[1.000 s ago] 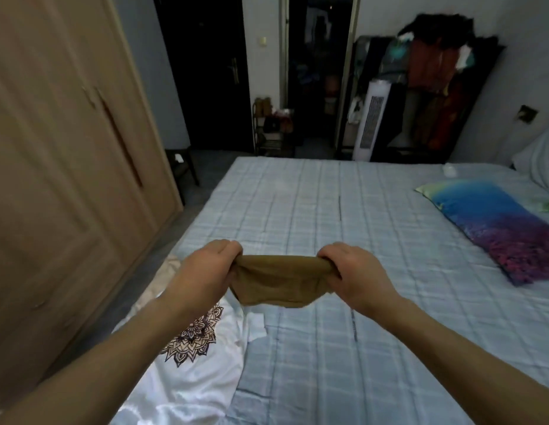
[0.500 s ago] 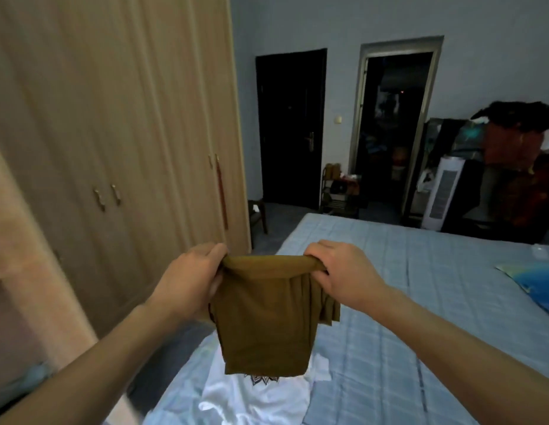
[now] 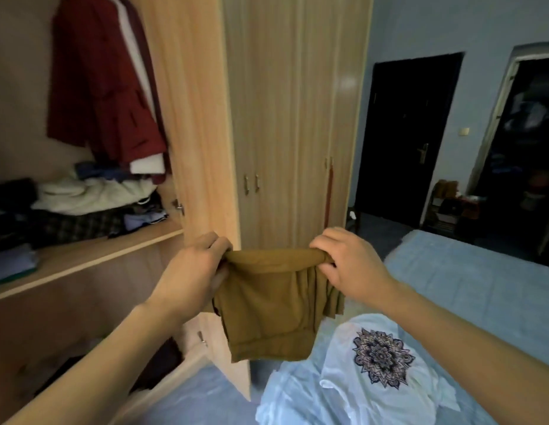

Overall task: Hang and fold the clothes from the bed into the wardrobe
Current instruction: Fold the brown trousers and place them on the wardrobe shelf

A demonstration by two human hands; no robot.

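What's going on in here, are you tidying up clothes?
Yes. A person holds a folded brown garment by its top edge, left hand and right hand gripping either end, facing the open wardrobe. Its shelf already holds folded clothes. A white printed shirt lies on the bed.

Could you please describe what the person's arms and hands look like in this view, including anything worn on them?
Both forearms are bare as far as the frame shows, with no sleeve in sight. The left hand and right hand carry no gloves, and no rings, watch or bracelet show at the fingers or wrists.
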